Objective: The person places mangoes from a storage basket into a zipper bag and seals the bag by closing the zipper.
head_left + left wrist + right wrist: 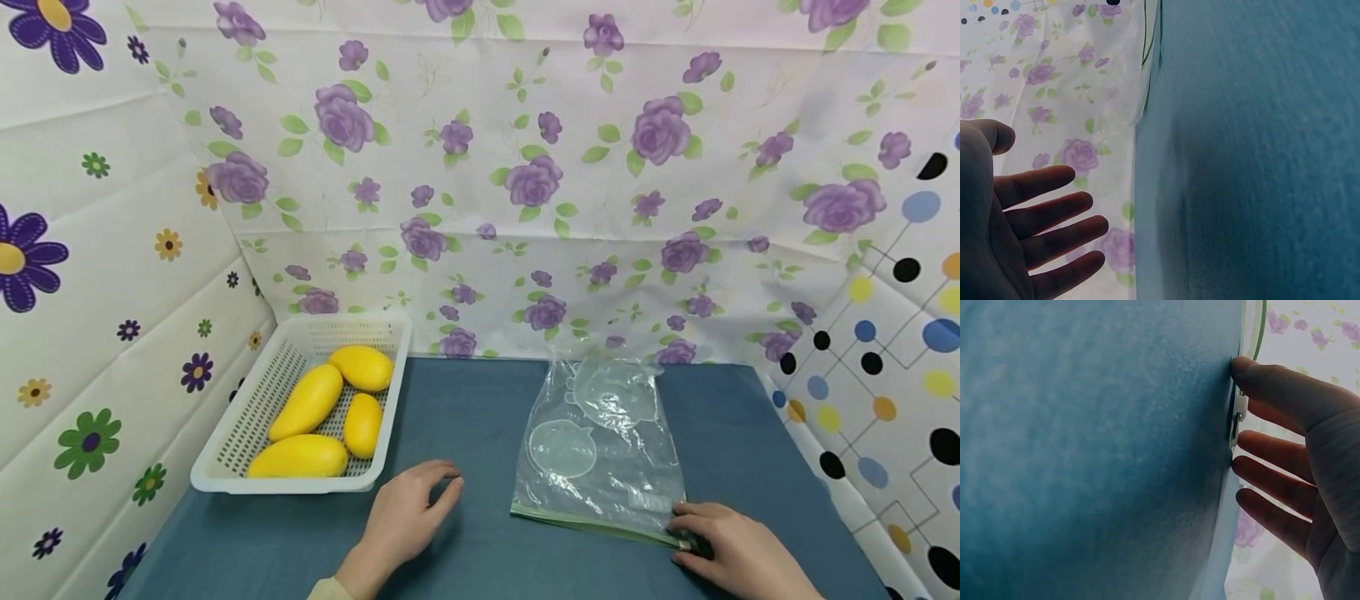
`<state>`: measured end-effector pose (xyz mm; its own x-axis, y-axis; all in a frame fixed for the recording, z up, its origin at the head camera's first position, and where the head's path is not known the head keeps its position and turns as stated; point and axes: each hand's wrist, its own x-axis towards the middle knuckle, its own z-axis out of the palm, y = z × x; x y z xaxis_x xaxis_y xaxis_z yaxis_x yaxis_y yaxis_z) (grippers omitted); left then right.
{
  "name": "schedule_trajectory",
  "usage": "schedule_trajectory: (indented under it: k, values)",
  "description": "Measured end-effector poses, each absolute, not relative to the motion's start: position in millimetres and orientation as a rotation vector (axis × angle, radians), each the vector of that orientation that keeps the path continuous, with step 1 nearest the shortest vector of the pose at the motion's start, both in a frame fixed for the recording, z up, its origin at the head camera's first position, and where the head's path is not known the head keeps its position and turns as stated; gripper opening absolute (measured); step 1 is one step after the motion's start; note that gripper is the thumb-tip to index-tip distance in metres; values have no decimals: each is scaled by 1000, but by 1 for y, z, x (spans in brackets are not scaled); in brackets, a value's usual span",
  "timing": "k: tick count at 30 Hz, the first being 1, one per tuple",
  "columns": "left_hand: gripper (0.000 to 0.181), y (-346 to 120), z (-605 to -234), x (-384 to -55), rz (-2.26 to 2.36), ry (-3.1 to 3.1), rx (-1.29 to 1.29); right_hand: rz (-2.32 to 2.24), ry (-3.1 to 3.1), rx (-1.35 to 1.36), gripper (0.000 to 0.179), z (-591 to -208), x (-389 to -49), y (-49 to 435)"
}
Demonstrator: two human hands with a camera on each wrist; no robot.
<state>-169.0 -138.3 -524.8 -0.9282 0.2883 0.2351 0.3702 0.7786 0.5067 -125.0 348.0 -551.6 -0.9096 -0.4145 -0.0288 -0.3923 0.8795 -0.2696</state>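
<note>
A clear bag [603, 450] lies flat on a blue bench [472, 417], its green zip strip [592, 527] along the edge nearest the person and two pale, rounded designs showing on its upper half. A small label [651, 502] sits near the bag's lower right corner.

At that corner, a person's right hand [738, 546] reaches in with relaxed fingers, the thumb set apart from the rest and fingertips at the zip's end. In the right wrist view, a whitish slider [1241, 406] shows between thumb and fingers; whether they touch it, one cannot tell.

To the left of the bag, well apart from it, the left hand [408, 512] is held over the bench, grasping nothing, its fingers spread in the left wrist view. A pale cuff [328, 590] shows at its wrist.

Farther left of the bag stands a white basket [288, 485] bearing four yellow fruits [307, 402].

Behind the bag hangs a rose-print cloth [487, 196]; far to its left, a daisy-print cloth [97, 350]; to its right, a dotted cloth [900, 333].
</note>
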Motion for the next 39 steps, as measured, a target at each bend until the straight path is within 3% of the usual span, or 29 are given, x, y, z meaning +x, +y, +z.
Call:
schedule_trajectory:
  k: [20, 39]
  values:
    - [35, -139, -530, -165, -853, -2816, -560, -400, 2991, -610, 19, -556, -125, 344]
    - [36, -142, -526, -165, -866, -2827, -618, -526, 2896, -379, 13, -542, -134, 333]
